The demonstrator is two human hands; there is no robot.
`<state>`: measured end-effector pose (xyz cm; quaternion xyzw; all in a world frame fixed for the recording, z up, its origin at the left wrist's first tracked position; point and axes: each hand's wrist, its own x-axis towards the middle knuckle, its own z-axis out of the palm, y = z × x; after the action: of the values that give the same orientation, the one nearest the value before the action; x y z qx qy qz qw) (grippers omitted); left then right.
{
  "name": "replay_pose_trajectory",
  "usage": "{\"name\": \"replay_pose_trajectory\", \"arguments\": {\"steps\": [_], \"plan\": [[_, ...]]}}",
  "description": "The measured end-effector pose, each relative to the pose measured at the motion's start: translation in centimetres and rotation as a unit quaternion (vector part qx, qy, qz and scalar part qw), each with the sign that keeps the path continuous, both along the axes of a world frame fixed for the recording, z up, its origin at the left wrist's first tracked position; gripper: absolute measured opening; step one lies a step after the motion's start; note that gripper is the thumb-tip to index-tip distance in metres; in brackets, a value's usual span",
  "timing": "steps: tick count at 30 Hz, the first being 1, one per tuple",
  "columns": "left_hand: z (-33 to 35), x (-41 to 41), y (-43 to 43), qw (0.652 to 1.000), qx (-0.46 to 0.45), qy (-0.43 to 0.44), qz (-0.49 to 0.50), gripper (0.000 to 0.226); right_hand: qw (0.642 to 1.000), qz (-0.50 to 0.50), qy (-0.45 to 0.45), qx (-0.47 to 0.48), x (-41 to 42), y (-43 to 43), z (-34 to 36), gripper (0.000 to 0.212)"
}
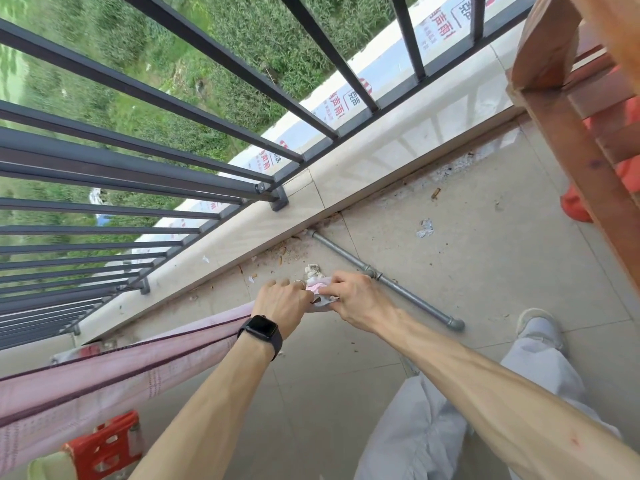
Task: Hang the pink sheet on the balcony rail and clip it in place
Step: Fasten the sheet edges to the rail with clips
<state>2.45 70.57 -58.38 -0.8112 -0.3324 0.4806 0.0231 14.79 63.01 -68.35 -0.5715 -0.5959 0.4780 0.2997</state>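
The pink sheet, with dark stripes along its length, stretches from the lower left up to my two hands above the balcony floor. My left hand, with a black watch on the wrist, grips the sheet's end. My right hand pinches the same bunched pink and white end from the right side. The dark metal balcony rail with its bars runs across the upper left, apart from the sheet and both hands. No clip shows in the view.
A tiled ledge runs under the rail. A grey metal pipe lies on the dirty floor. A wooden frame stands at the right with orange things behind it. A red plastic stool sits at the lower left. My leg and shoe are at the right.
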Motion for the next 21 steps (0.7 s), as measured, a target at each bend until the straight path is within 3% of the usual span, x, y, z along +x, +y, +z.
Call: {"name": "replay_pose_trajectory", "arguments": {"steps": [9,14,21], "plan": [[-0.3,0.3,-0.7,0.997,0.017,0.041,-0.056,0.029,0.999,0.025,-0.003,-0.031,-1.4,0.7,-0.4,0.029],[1.3,1.8,-1.3,0.997,0.024,0.064,-0.031,0.024,0.994,0.044,-0.015,-0.098,0.7,-0.2,0.5,0.065],[12.2,4.8,-6.1,0.998,0.012,-0.019,0.066,0.025,0.989,-0.007,-0.106,-0.098,8.6,-5.5,13.9,0.027]]}}
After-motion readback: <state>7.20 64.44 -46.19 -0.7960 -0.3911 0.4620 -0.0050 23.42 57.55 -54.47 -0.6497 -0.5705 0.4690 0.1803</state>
